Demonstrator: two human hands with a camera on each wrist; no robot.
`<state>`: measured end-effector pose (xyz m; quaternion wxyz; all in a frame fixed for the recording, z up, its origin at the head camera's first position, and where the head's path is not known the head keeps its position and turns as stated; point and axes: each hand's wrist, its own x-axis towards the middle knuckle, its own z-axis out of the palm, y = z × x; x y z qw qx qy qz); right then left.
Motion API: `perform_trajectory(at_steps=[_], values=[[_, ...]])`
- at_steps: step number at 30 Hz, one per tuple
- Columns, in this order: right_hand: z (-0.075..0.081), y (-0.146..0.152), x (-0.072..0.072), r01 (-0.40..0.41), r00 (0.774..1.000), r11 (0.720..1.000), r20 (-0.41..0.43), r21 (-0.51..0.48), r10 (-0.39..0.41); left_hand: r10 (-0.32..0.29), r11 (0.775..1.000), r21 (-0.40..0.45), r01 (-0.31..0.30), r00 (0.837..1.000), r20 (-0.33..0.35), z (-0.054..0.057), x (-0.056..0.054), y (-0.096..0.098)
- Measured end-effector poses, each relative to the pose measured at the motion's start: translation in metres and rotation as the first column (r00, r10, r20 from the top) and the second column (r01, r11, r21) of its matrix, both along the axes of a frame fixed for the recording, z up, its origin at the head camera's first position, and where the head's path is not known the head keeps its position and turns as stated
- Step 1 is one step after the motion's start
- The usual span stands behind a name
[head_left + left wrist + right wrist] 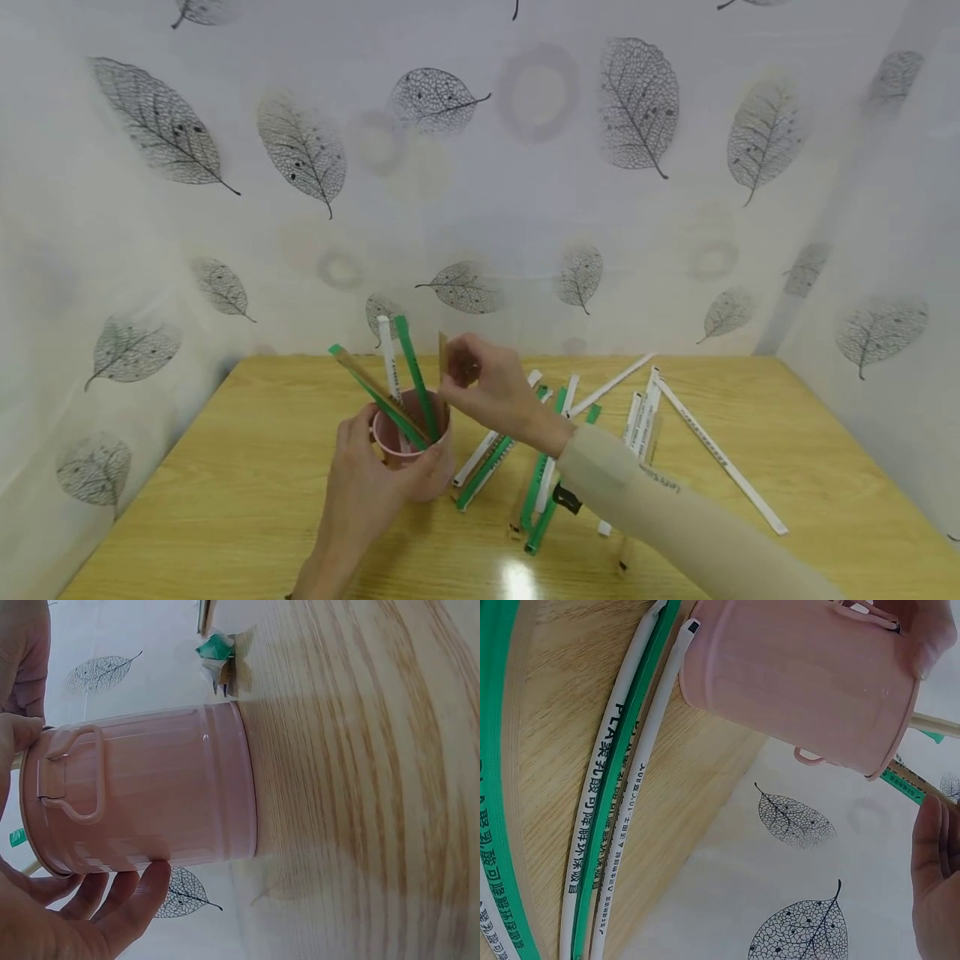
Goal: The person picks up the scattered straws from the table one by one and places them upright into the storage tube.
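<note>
A small pink bucket (437, 485) with wire side handles stands upright on the wooden table. My left hand (362, 487) grips it, fingers on one side and thumb near the rim; the left wrist view shows fingers against the bucket wall (157, 780). Out of the bucket lean a green-wrapped straw (416, 375), a white one (387, 350) and a slanting green and brown pair (375, 396). Above the far right of the rim, my right hand (495, 387) pinches a brown-wrapped straw (443, 354), held upright with its lower part inside the bucket.
Right of the bucket lie several loose wrapped straws, among them a green one (483, 475) beside white ones. A long white straw (723, 458) lies apart, farther right. A leaf-printed curtain (525, 208) rises behind the table. A small black item (566, 498) shows below my right wrist.
</note>
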<state>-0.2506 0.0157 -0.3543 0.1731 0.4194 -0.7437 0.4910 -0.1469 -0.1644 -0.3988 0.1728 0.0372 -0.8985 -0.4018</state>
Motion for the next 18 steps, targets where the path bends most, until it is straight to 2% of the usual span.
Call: perform_trajectory(at_steps=[7,12,15,18], values=[[0.003,0.008,-0.001,0.020,0.999,1.000,0.033,-0.010,-0.020,-0.003,1.000,-0.007,0.003,1.000,-0.011,-0.001,0.000,0.000],[0.008,0.023,-0.001,0.068,0.991,0.997,0.118,-0.022,-0.064,0.002,1.000,-0.009,-0.002,1.000,-0.026,-0.001,0.000,0.000],[0.009,0.038,-0.005,0.165,0.967,0.986,0.193,0.034,-0.168,0.002,1.000,-0.012,-0.002,1.000,-0.031,-0.002,0.000,-0.001],[0.008,0.056,-0.011,0.264,0.907,0.949,0.290,0.175,-0.306,-0.002,1.000,-0.012,0.001,0.999,-0.032,-0.003,0.000,-0.001]])
